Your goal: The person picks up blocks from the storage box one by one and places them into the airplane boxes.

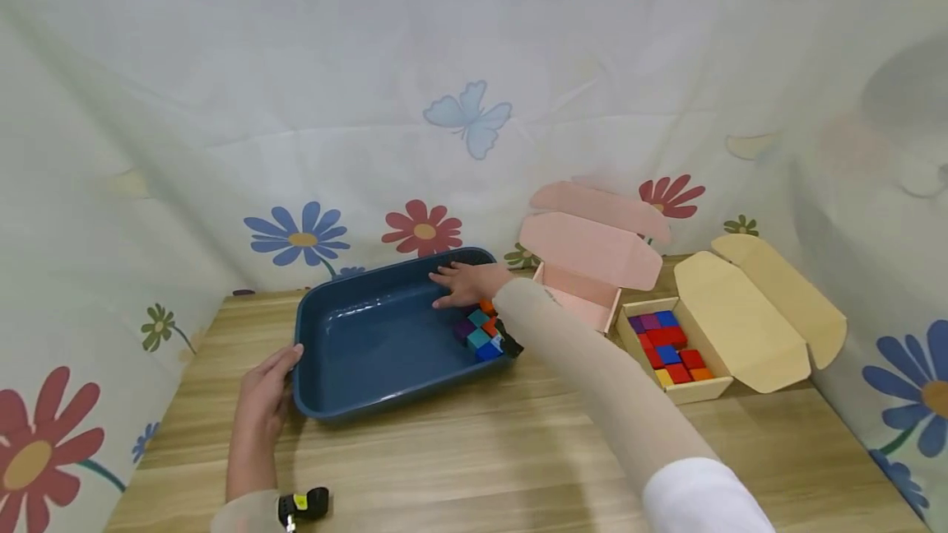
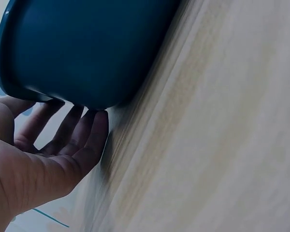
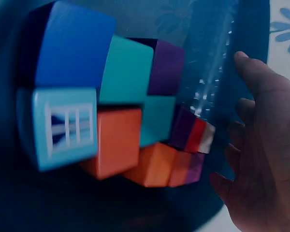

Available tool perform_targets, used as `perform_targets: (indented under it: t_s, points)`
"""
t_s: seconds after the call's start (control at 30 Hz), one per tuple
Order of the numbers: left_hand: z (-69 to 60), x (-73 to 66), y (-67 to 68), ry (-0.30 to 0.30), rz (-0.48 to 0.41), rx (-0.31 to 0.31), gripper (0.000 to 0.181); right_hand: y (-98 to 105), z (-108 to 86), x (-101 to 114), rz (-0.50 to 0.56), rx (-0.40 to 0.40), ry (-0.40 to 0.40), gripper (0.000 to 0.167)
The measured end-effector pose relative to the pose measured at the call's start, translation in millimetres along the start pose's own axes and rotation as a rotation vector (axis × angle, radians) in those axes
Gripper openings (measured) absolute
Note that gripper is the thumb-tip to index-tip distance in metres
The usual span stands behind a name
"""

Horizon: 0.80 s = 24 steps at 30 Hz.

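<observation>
A dark blue plastic tray [image 1: 370,344] sits on the wood-grain table. My left hand [image 1: 265,385] grips its left edge; in the left wrist view the thumb is at the rim and the fingers curl against the outer wall. Colored wooden blocks [image 1: 477,336] lie together at the tray's right end. In the right wrist view they are blue, teal, purple, orange and red, and a light blue block [image 3: 63,128] bears a white window print. My right hand [image 1: 467,282] reaches inside the tray beside the blocks, fingers spread and holding nothing.
Right of the tray stands an open pink box [image 1: 592,249]. Farther right, an open yellow box [image 1: 707,389] holds several red, blue, purple, orange and yellow blocks. A floral curtain [image 1: 333,105] hangs behind the table and along both sides.
</observation>
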State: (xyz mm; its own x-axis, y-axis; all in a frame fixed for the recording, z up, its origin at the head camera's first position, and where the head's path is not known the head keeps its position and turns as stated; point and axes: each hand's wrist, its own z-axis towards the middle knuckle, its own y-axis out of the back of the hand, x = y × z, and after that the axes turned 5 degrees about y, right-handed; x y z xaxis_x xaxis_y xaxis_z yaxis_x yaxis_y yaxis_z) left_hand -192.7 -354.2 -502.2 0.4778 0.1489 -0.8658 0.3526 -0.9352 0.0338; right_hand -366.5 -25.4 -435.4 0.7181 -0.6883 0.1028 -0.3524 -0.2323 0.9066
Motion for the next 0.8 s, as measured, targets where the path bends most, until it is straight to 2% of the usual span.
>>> perform_targets:
  t_s: [0.1,0.17,0.33,0.53,0.7,0.8]
  points:
    - [-0.8,0.8,0.7,0.010,-0.006,0.005,0.076,0,7.0,3,-0.005,0.032,-0.015,0.072]
    - [-0.5,0.1,1.3,0.009,-0.010,-0.002,0.076,3,9.6,4,-0.025,0.025,-0.005,0.068]
    - [1.1,-1.1,1.2,0.004,-0.007,-0.022,0.079,12,11.7,5,-0.083,-0.081,-0.004,0.043]
    - [0.9,1.7,-1.0,0.008,0.011,-0.025,0.078,4,16.6,7,-0.044,-0.131,-0.075,0.019]
    - [-0.3,3.2,-1.7,0.008,0.006,-0.030,0.078,-1,23.3,13,-0.025,-0.187,-0.137,0.021]
    - [-0.2,4.0,-1.9,0.007,0.003,-0.033,0.078,-2,25.9,14,-0.026,-0.202,-0.141,0.022]
